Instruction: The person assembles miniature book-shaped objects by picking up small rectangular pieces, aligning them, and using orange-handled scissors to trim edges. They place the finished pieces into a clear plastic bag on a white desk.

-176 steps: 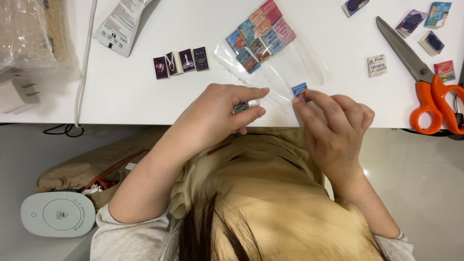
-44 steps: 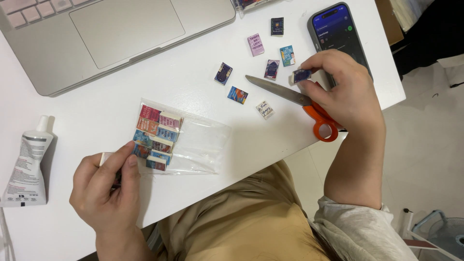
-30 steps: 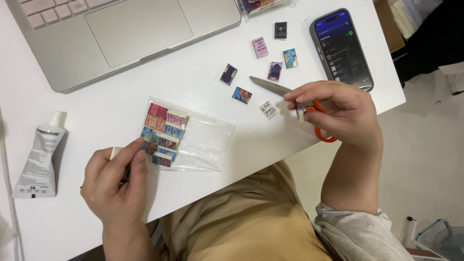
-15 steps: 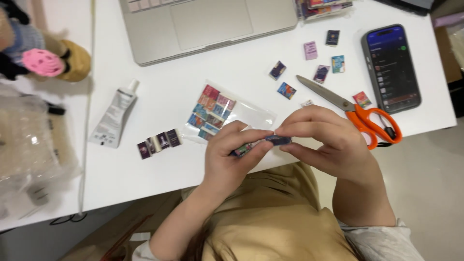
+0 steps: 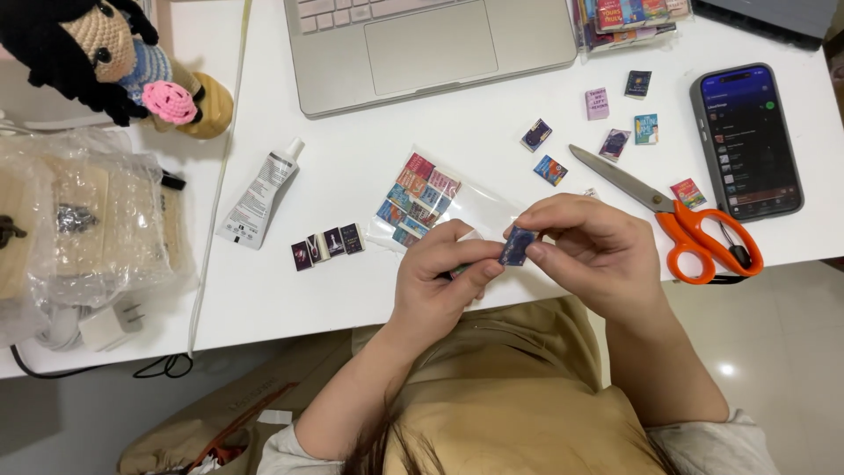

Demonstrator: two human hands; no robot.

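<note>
Right hand: pinches a tiny dark blue paper book cover between thumb and fingertips, just above the table edge.
Left hand: closed on a small dark piece I cannot make out — it meets the cover.
Doing it well: I think slow, steady fingers and lined-up edges help.
Table: a white desk with a clear plastic bag of tiny colourful covers, orange-handled scissors, a glue tube.
Room: a pale shiny floor below — a silver laptop up top.

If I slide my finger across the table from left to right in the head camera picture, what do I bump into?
Crochet doll → glue tube → row of tiny books → clear bag of tiny books → orange scissors → phone.
</note>
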